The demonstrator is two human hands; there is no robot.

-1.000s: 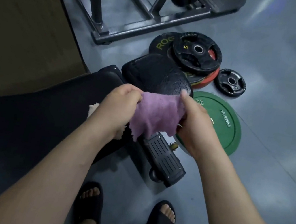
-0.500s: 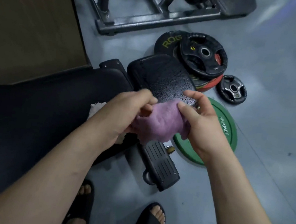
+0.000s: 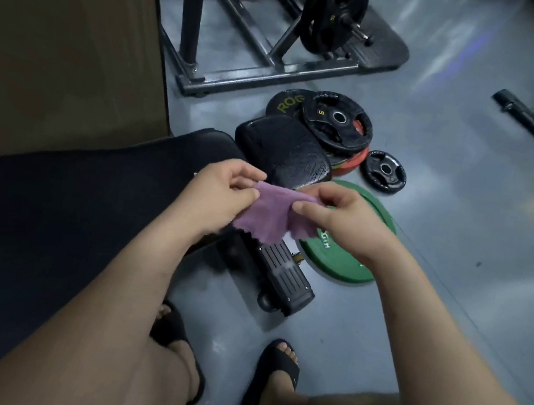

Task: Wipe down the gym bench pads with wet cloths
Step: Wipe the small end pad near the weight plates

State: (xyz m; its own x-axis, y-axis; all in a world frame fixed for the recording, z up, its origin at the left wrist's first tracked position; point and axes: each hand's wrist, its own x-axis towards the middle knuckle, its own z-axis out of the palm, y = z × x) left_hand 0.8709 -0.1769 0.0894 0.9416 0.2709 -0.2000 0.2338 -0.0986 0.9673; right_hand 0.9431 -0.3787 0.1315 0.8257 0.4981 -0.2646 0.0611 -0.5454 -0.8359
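Note:
A small purple cloth [image 3: 271, 211] hangs stretched between my two hands over the end of the bench. My left hand [image 3: 221, 195] pinches its left edge and my right hand [image 3: 339, 218] pinches its right edge. The long black bench pad [image 3: 67, 207] runs from the lower left up to the middle. Just beyond it sits the smaller black seat pad [image 3: 283, 151], whose surface looks wet and shiny. The cloth is held above the pads and touches neither.
Black weight plates [image 3: 336, 121] are stacked on the floor behind the seat pad, with a small plate [image 3: 383, 169] and a green plate [image 3: 346, 266] to the right. A steel rack frame [image 3: 243, 74] stands behind. The bench foot [image 3: 285, 279] and my sandalled feet are below.
The cloth was bunched between my hands; now my hands have drawn apart and spread it flat. The view has tilted up, showing more of the rack.

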